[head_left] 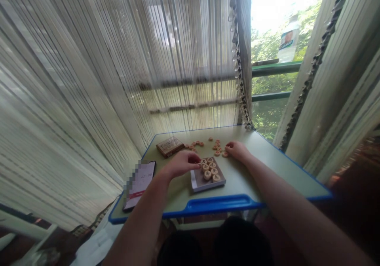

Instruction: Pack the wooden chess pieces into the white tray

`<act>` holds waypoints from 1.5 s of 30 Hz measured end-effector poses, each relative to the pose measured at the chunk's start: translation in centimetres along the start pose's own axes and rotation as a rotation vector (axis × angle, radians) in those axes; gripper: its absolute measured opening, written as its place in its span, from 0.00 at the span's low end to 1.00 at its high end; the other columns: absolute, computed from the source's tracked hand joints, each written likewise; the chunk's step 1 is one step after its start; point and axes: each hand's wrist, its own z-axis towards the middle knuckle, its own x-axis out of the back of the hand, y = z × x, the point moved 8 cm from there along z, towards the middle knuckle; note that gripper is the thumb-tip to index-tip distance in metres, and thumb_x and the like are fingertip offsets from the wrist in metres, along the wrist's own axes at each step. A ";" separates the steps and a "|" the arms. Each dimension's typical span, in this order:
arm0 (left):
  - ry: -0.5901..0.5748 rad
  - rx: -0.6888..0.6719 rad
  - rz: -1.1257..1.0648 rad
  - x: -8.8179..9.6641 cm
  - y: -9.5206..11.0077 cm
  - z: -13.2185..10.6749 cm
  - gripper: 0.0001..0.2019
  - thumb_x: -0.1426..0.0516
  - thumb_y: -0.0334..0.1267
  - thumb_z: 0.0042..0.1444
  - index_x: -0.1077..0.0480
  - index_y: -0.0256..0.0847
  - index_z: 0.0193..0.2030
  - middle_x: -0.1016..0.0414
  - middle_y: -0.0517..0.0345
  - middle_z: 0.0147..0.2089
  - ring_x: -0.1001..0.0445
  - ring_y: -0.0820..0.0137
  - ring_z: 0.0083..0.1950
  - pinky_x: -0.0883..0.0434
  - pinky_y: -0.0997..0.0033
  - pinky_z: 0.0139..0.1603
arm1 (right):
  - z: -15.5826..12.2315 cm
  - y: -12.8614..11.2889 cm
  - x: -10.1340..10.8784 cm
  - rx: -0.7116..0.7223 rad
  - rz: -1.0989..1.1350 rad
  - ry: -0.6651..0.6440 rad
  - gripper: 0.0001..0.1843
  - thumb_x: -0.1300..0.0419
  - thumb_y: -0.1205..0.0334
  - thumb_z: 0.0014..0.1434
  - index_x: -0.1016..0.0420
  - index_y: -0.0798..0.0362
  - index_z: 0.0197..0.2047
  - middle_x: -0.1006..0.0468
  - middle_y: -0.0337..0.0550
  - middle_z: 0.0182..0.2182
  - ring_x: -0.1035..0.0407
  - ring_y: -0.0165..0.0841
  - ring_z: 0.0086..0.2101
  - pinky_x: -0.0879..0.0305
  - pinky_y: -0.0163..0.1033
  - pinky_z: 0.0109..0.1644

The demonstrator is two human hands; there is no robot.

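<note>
A shallow open box [194, 186] near the table's front holds several round wooden xiangqi pieces [213, 171] in rows, dark characters facing up. My left hand [184, 163] is at the box's left edge, thumb and fingers closed in a pinch on a piece at the upper left corner; the fingers partly hide it. My right hand [238, 151] is beyond the box to the right. Its fingers are curled down on a loose xiangqi piece [225, 154] at the edge of a scattered group [216, 147]. More loose pieces [196, 143] lie behind my left hand.
A brown patterned box lid [170, 146] lies at the table's back left. On the left edge rests a phone [139, 185] with its screen lit. The pale table [279, 175] has a raised blue rim. String curtains [190, 52] hang behind; a bottle [289, 40] stands on the window rail.
</note>
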 end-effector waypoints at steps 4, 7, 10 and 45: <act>0.003 0.010 0.101 -1.1 -0.4 -1.4 0.12 0.41 0.40 0.46 0.26 0.36 0.36 0.25 0.56 0.33 0.29 0.70 0.33 0.33 0.74 0.33 | 0.0 0.2 -0.3 0.034 -0.003 0.051 0.15 0.46 0.58 0.55 0.23 0.55 0.42 0.24 0.48 0.38 0.31 0.34 0.39 0.39 0.32 0.42; 0.045 -0.048 0.230 -1.2 0.2 -1.6 0.09 0.42 0.38 0.46 0.25 0.38 0.34 0.26 0.56 0.33 0.30 0.71 0.34 0.35 0.74 0.34 | 0.0 0.0 -0.3 0.059 -0.010 0.067 0.15 0.46 0.58 0.56 0.23 0.55 0.41 0.24 0.49 0.38 0.32 0.34 0.39 0.40 0.33 0.43; 0.072 -0.090 0.300 -1.0 0.8 -1.7 0.09 0.42 0.40 0.47 0.24 0.39 0.33 0.25 0.56 0.35 0.30 0.68 0.39 0.35 0.72 0.40 | 0.1 -0.1 -0.3 0.074 -0.014 0.069 0.15 0.45 0.58 0.55 0.22 0.55 0.40 0.25 0.49 0.37 0.31 0.33 0.38 0.39 0.33 0.43; -0.008 -0.068 0.436 -2.4 1.4 -2.6 0.13 0.41 0.50 0.47 0.25 0.42 0.25 0.33 0.55 0.53 0.44 0.58 0.58 0.46 0.59 0.58 | 0.9 -0.4 -0.1 0.122 0.013 0.078 0.13 0.44 0.57 0.55 0.22 0.54 0.38 0.26 0.46 0.35 0.32 0.32 0.35 0.39 0.32 0.41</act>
